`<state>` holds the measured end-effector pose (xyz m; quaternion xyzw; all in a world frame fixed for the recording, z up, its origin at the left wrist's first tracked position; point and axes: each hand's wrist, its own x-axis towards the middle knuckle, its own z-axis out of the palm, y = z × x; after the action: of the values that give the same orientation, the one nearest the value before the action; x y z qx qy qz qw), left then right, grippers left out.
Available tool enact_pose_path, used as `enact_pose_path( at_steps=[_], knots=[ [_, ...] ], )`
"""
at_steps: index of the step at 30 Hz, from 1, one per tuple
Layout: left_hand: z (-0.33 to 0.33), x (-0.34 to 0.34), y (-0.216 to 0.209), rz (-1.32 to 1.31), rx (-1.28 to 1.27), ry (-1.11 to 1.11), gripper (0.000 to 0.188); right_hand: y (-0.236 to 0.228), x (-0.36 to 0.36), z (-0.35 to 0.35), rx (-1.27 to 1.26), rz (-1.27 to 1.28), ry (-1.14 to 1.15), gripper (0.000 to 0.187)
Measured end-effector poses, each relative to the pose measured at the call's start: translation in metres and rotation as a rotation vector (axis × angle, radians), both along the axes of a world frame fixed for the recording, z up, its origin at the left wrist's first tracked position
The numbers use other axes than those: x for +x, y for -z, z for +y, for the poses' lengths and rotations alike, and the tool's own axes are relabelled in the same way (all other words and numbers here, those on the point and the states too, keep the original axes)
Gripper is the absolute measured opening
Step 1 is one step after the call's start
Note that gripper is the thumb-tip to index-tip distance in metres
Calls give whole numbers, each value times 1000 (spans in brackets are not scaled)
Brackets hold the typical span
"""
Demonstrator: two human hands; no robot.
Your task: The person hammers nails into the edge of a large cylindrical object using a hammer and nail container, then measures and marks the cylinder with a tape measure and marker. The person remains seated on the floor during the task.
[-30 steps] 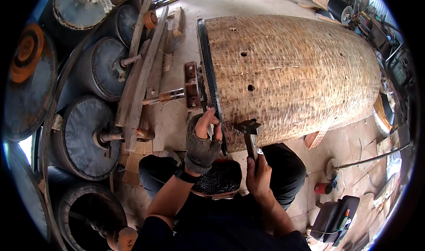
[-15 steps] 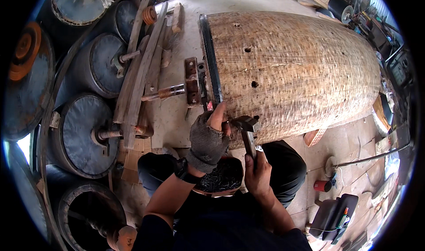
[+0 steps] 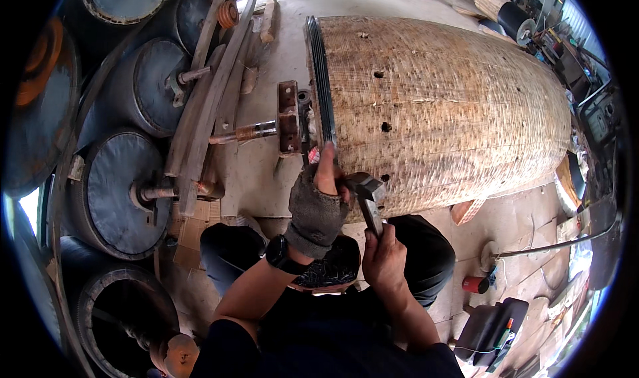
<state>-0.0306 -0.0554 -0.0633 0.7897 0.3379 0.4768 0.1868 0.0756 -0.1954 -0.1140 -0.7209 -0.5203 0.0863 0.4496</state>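
A large wooden drum (image 3: 439, 111) lies in front of me, with a black ribbed band (image 3: 319, 78) round its left end. My left hand (image 3: 316, 208), in a dark grey fingerless glove, rests at the lower end of that band. Its index finger points up along the band; the other fingers are curled, and whatever they pinch is hidden. My right hand (image 3: 385, 255) grips a hammer (image 3: 370, 208) by its handle. The hammer's head is beside my left fingertips, at the drum's surface. A container of dark nails (image 3: 329, 271) sits between my knees, partly covered by my left wrist.
Metal-ended rollers (image 3: 125, 191) line the left side, with long wooden planks (image 3: 216, 98) beside them. A shaft (image 3: 246, 133) and rusty bracket (image 3: 288, 118) stick out from the drum's left end. To the right are a red can (image 3: 474, 284) and a black case (image 3: 491, 335).
The view has shifted slightly. The hammer head is tilted differently beside my left fingers, while both hands stay at nearly the same spot on the drum.
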Motion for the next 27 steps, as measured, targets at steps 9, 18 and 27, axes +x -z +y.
enact_pose_path(
  at_steps=[9, 18, 27],
  knots=[
    [-70, -68, 68, 557, -41, 212, 40, 12, 8, 8, -113, -54, -23, 19],
    [-94, -71, 142, 914, -51, 271, 12, 23, -1, 15, -89, -16, 5, 18],
    [-94, -68, 117, 873, -25, 301, 30, 23, -7, 12, -26, -147, 96, 11]
  ],
)
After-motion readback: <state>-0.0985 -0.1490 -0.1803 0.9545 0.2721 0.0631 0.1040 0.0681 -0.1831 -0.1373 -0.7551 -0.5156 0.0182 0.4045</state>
